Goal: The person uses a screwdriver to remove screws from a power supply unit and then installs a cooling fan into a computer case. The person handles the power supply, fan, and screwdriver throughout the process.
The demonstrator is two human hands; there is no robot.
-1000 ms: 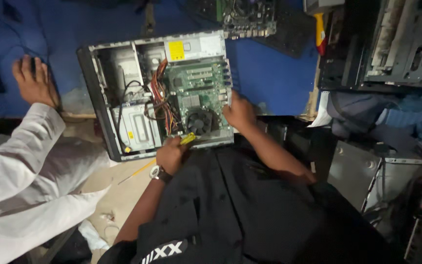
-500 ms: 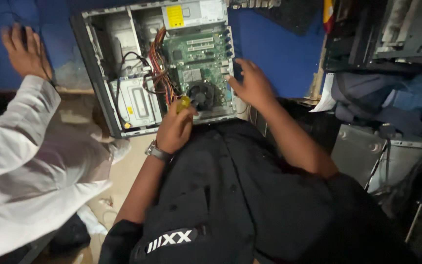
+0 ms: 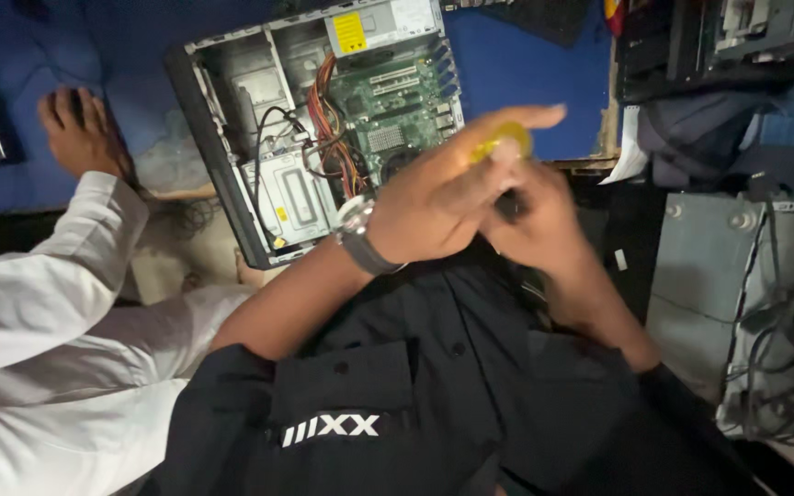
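At the far left of the frame a co-worker's white sleeve (image 3: 48, 285) runs up to a co-worker's hand (image 3: 80, 133) that lies flat on the blue table (image 3: 526, 69) in the upper left, well apart from the wearer's own hands. Right of it, in the upper middle, an open computer case (image 3: 314, 138) lies on its side on the table, showing a grey drive bay (image 3: 296, 197) at its lower edge, a bundle of orange and black cables (image 3: 328, 138), a green motherboard (image 3: 397, 106) and a power supply with a yellow label (image 3: 383, 23) at the top. Just below and right of the case, in the middle of the frame, the left hand (image 3: 434, 197), with a wristwatch (image 3: 360, 237) on its wrist, is raised in front of the black shirt (image 3: 434, 395); its fingers are curled around the yellow handle of a screwdriver (image 3: 503, 142), with the forefinger stretched out above it. The right hand (image 3: 539, 216) touches the left one from the right, its fingers folded about a dark part just under the yellow handle; the blur hides what exactly it grips. At the right edge a grey metal case (image 3: 719, 276) stands with loose cables (image 3: 783, 367) beside it.
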